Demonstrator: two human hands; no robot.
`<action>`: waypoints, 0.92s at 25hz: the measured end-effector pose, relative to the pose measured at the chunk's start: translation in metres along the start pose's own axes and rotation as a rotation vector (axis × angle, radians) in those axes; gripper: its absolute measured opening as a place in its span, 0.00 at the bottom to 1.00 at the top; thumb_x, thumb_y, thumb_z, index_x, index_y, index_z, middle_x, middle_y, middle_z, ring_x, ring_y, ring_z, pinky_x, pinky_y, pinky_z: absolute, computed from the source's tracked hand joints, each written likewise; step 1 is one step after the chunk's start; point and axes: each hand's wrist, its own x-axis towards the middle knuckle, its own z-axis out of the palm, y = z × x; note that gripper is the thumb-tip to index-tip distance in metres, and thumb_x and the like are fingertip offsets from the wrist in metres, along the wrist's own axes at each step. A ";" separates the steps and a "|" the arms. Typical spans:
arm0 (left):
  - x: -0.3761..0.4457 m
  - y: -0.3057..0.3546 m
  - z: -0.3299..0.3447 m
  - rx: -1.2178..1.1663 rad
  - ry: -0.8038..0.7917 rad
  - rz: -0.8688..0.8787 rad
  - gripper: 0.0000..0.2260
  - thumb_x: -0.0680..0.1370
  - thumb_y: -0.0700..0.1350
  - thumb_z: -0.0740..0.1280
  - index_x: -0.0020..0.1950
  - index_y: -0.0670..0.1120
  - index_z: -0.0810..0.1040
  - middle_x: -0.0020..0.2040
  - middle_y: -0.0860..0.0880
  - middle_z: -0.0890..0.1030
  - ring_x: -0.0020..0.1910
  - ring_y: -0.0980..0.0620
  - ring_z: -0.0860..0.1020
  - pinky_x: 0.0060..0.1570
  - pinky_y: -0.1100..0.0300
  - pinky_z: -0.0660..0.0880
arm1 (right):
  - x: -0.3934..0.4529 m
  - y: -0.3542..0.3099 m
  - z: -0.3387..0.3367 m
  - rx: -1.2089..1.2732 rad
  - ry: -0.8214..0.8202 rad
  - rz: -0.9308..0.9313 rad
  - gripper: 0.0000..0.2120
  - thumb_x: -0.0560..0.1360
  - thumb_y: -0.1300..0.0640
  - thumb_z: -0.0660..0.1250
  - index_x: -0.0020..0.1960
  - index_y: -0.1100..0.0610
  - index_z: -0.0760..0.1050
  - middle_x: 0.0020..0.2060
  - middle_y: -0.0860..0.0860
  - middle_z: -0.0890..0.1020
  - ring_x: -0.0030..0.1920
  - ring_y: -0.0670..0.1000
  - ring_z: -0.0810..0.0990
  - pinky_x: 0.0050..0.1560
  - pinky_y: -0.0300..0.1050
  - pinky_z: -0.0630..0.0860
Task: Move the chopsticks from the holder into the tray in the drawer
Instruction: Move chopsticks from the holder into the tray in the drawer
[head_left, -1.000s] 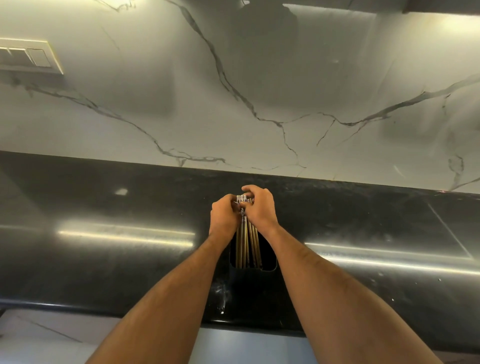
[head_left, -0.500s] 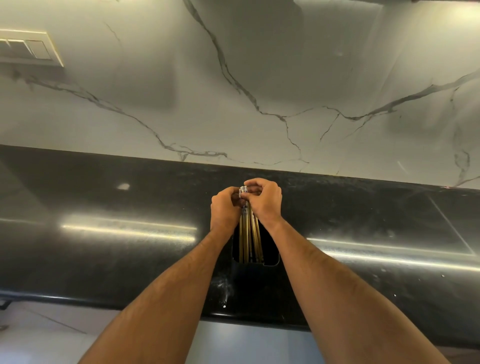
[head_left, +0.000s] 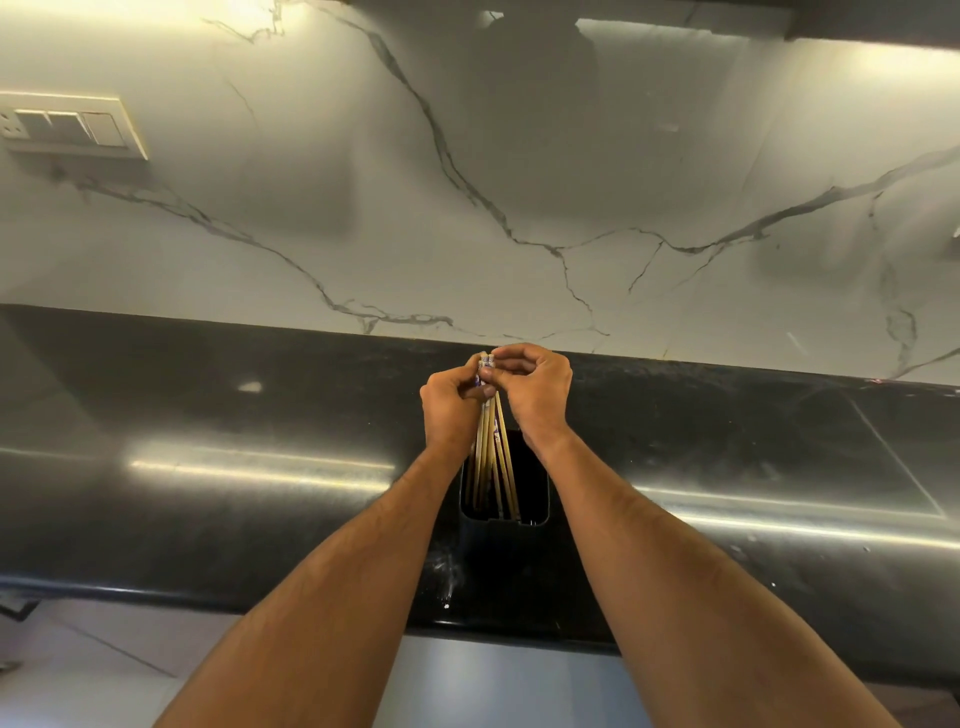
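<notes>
Both hands, left hand (head_left: 451, 402) and right hand (head_left: 532, 387), pinch the chopsticks (head_left: 493, 457) closed at twelve o'clock above the holder (head_left: 535, 512); loose sticks could slip, scattering onto the surface (head_left: 208, 415).

The single head-worn camera is looking forward and down over the black bench (head_left: 208, 415), close in, probably facing the marble wall (head_left: 519, 182) squarely.
</notes>
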 end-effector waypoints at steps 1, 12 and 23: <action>0.000 0.005 0.000 0.003 0.012 0.020 0.12 0.74 0.32 0.73 0.56 0.42 0.85 0.45 0.48 0.87 0.49 0.51 0.85 0.52 0.57 0.82 | 0.000 -0.005 0.000 0.026 -0.003 0.004 0.11 0.68 0.69 0.79 0.49 0.63 0.84 0.40 0.55 0.87 0.42 0.52 0.88 0.47 0.54 0.86; -0.018 0.040 0.003 0.095 0.143 0.051 0.12 0.75 0.31 0.69 0.45 0.50 0.82 0.38 0.50 0.84 0.38 0.53 0.82 0.40 0.57 0.81 | -0.014 -0.030 -0.004 0.012 -0.036 -0.006 0.11 0.70 0.71 0.76 0.51 0.63 0.85 0.42 0.55 0.88 0.44 0.50 0.88 0.48 0.48 0.85; -0.023 0.025 0.004 0.142 0.178 -0.046 0.11 0.76 0.33 0.70 0.39 0.48 0.82 0.32 0.51 0.81 0.30 0.63 0.75 0.31 0.67 0.76 | -0.025 -0.018 -0.007 -0.108 -0.074 0.006 0.18 0.73 0.70 0.74 0.61 0.61 0.82 0.49 0.53 0.86 0.48 0.47 0.86 0.53 0.41 0.83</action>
